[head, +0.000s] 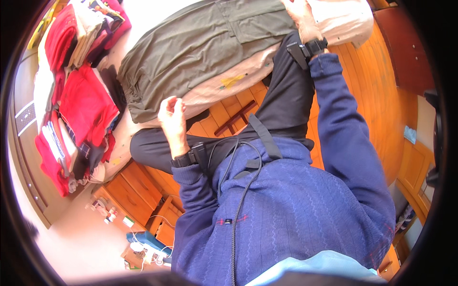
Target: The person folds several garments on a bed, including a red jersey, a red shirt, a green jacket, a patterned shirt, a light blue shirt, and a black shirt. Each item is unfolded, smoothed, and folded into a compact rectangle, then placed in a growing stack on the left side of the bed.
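Olive-green trousers (pixel 200 46) with an elasticated, gathered cuff lie stretched across a pale patterned bed sheet (pixel 232 80). A flap pocket shows towards their right end, and wrinkles run along the leg. My left hand (pixel 172 112) is at the near edge of the cloth close to the cuff, its fingers loosely curled with a gap beside the thumb and no cloth visible in them. At the top edge of the view, my right hand (pixel 298 14) is over the far right part of the trousers. Its fingertips are cut off, so its grip is hidden.
Stacks of folded clothes (pixel 87 103), many of them red, stand on the bed at the left. A wooden bedside cabinet (pixel 132 191) is below them, near white cables (pixel 152 252). My knees in black trousers (pixel 286 96) are against the bed, above a wooden floor (pixel 350 78).
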A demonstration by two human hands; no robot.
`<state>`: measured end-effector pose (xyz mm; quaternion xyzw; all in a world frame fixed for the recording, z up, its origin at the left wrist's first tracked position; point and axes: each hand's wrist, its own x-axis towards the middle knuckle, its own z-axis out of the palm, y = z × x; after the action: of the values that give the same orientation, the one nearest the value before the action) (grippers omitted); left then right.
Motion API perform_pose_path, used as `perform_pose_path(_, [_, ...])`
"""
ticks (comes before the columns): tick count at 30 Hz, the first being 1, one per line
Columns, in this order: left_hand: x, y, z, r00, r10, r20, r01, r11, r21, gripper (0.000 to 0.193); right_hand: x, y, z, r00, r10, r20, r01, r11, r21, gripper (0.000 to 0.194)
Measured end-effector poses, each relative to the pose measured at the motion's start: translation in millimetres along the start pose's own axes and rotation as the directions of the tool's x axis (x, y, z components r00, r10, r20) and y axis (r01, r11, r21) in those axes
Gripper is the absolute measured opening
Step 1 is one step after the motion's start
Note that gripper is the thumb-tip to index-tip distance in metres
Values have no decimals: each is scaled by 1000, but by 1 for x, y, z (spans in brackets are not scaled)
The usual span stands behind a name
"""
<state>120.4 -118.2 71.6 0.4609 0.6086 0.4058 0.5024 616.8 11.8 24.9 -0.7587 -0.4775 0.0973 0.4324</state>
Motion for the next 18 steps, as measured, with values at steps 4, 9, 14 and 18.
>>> perform_pose_path(4, [32,-6,-49,970,149,-193,-99,964,246,29,27,22,4,997,-16,82,33,977,-209,30])
perform_pose_path(9, [76,-27,-87,926,301,-227,-134,825,548,42,23,44,2,959,-10,283,30,997,-65,51])
perform_pose_path(14, [90,-59,-90,914,360,-186,-189,785,589,37,25,28,0,938,212,274,-100,922,-373,70])
perform_pose_path(18, [86,-66,-86,883,440,-163,-256,743,619,32,17,-17,4,992,-46,120,47,999,-10,43])
